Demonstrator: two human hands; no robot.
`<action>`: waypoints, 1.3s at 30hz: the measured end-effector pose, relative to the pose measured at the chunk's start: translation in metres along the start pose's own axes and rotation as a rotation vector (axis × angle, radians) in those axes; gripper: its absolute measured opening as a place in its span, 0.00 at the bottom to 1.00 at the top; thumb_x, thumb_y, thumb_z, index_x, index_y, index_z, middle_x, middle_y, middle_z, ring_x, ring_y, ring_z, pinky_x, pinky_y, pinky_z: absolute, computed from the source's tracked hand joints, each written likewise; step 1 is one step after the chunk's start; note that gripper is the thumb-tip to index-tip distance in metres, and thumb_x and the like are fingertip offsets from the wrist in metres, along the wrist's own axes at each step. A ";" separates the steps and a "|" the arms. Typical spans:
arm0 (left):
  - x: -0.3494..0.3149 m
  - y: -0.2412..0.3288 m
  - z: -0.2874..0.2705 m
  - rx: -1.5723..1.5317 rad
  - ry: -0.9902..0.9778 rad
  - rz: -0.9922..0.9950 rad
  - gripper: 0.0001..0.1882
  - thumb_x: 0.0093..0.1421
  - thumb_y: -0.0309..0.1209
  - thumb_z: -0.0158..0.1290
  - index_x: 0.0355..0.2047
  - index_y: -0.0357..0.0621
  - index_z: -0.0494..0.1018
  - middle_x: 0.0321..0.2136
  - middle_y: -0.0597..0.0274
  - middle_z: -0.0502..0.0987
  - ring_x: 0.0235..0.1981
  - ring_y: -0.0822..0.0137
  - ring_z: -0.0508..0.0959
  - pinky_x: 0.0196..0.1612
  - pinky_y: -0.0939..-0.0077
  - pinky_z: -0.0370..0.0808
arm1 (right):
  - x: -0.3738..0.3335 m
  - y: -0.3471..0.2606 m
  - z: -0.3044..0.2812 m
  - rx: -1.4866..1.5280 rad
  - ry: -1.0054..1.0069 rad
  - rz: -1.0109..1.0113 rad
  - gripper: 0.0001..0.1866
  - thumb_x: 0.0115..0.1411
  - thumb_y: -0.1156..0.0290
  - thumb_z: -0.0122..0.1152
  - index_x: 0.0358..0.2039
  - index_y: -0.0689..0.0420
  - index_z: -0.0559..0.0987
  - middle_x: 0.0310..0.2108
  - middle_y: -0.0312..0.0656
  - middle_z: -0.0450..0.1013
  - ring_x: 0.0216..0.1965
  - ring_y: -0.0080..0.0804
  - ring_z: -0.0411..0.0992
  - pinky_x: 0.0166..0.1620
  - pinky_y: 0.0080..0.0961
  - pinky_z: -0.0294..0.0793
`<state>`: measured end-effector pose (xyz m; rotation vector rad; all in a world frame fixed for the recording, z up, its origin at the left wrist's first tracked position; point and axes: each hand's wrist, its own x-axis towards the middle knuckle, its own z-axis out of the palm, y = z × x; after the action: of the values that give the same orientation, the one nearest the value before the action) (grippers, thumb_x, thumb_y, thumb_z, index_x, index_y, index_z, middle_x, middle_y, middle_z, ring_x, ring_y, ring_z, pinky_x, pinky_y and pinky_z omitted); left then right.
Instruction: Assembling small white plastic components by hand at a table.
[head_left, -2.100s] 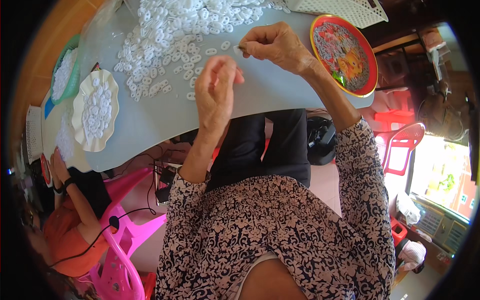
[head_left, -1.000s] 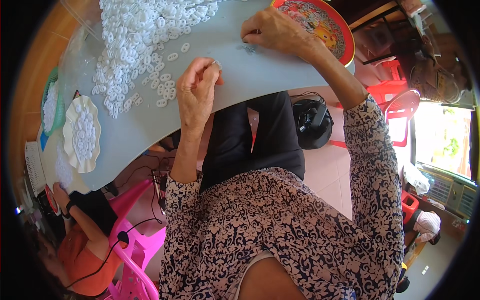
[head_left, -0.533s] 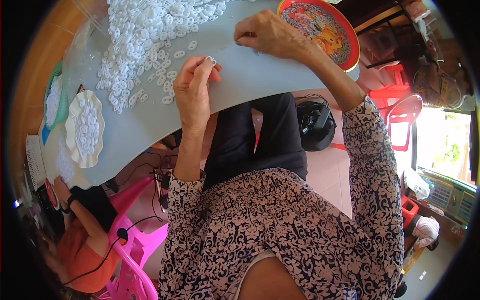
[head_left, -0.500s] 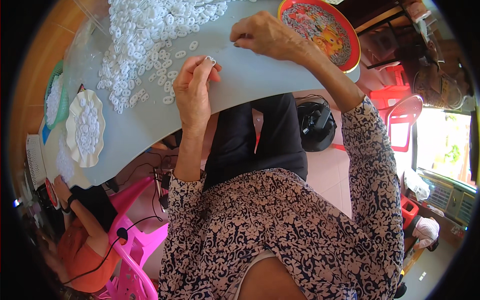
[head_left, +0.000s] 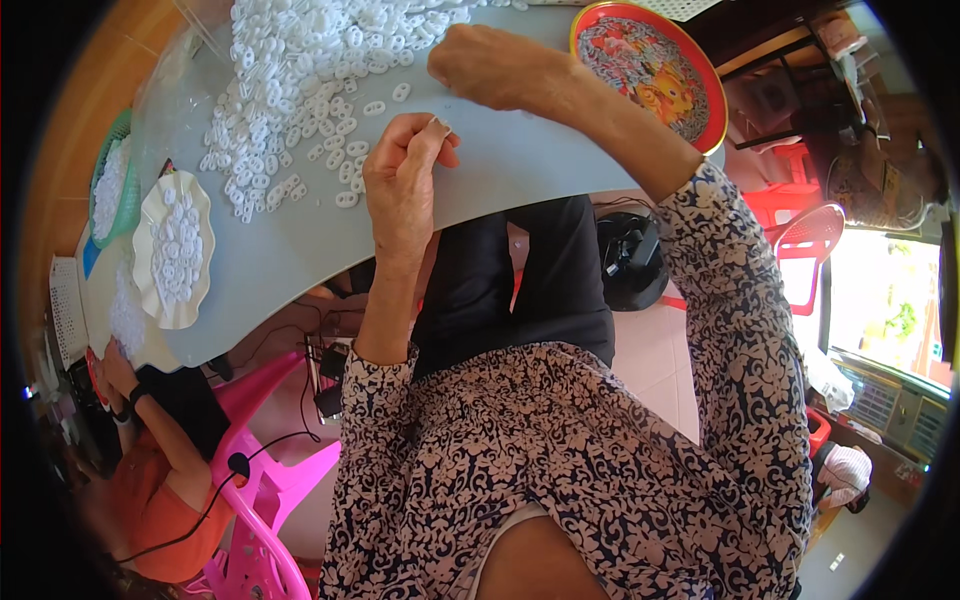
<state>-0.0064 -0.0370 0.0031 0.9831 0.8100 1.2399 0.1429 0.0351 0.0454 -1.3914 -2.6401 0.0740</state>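
Observation:
My left hand (head_left: 403, 185) is closed in a pinch above the grey table, gripping a small white plastic piece (head_left: 440, 125) between thumb and forefinger. Only the tip of that piece shows. My right hand (head_left: 478, 66) is just beyond and to the right of it, back upward with fingers curled under; whatever they hold is hidden. Beside both hands spreads a big heap of white two-holed plastic pieces (head_left: 290, 85), with several loose ones along its near edge. A round red-rimmed tray (head_left: 718, 100), with many small silvery bits over its flower-patterned base, sits right of my right forearm.
On the left of the table (head_left: 290, 245) stand a cream wavy-edged dish (head_left: 203, 283) of white pieces and a green basket (head_left: 128, 215). A person in orange (head_left: 175, 510) sits at lower left by a pink chair (head_left: 262, 520). A black object (head_left: 630, 262) lies right of my legs.
My right hand has swung left toward the heap, and its fingertips have gone out of sight. My left hand has shifted slightly right, still pinching the white piece. The view has moved a little.

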 end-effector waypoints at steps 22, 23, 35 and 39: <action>-0.003 -0.003 0.005 0.127 -0.018 0.006 0.05 0.58 0.25 0.49 0.30 0.35 0.72 0.20 0.65 0.68 0.26 0.75 0.68 0.34 0.83 0.65 | -0.082 -0.033 0.038 1.319 0.476 0.428 0.05 0.54 0.79 0.56 0.32 0.62 0.78 0.24 0.33 0.73 0.27 0.17 0.70 0.31 0.16 0.71; -0.003 -0.003 0.006 0.140 0.002 -0.007 0.05 0.58 0.25 0.49 0.30 0.35 0.72 0.20 0.65 0.68 0.26 0.75 0.68 0.34 0.83 0.65 | -0.081 -0.031 0.042 1.437 0.509 0.448 0.05 0.56 0.80 0.56 0.33 0.61 0.77 0.26 0.31 0.72 0.28 0.16 0.69 0.32 0.15 0.71; -0.007 -0.006 0.006 0.223 -0.040 0.040 0.06 0.59 0.28 0.49 0.30 0.36 0.72 0.23 0.68 0.72 0.23 0.79 0.70 0.29 0.86 0.66 | -0.080 -0.034 0.047 1.494 0.541 0.255 0.09 0.59 0.77 0.56 0.41 0.60 0.73 0.33 0.32 0.71 0.33 0.17 0.70 0.39 0.16 0.73; -0.007 -0.002 0.007 0.234 -0.056 0.043 0.06 0.59 0.28 0.49 0.30 0.36 0.72 0.23 0.68 0.72 0.23 0.79 0.69 0.28 0.86 0.66 | -0.081 -0.034 0.044 1.490 0.545 0.239 0.09 0.59 0.77 0.56 0.41 0.60 0.72 0.32 0.32 0.71 0.33 0.17 0.71 0.38 0.16 0.74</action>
<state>-0.0005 -0.0453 0.0036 1.2245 0.9086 1.1666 0.1527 -0.0496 -0.0031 -0.8688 -1.2339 1.1718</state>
